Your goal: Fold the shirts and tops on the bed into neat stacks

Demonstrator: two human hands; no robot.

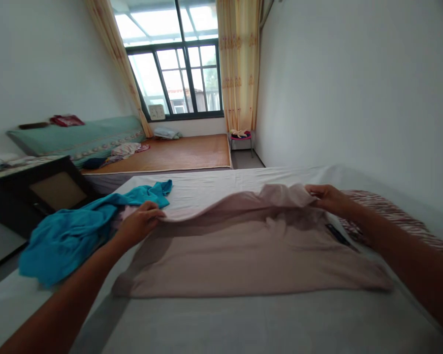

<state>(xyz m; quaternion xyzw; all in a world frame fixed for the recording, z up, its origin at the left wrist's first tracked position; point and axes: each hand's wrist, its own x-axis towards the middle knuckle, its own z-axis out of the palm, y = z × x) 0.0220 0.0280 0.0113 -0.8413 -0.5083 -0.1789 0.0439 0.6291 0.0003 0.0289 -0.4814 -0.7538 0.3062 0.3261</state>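
Note:
A pale pink garment (pixel 243 255) lies spread on the white bed sheet (pixel 221 324) in front of me. Its far edge is lifted off the bed and folded toward me. My left hand (pixel 138 223) pinches the left end of that lifted edge, fingers closed on the cloth. My right hand (pixel 327 196) grips the right end of the same edge near the collar. A dark label (pixel 337 235) shows on the garment near my right wrist.
A crumpled blue garment (pixel 70 236) lies on the bed to the left, a striped cloth (pixel 387 216) to the right by the wall. Beyond are a dark cabinet (pixel 40 191), a second bed with a bamboo mat (pixel 177 152), a pink stool (pixel 240 137) and a window.

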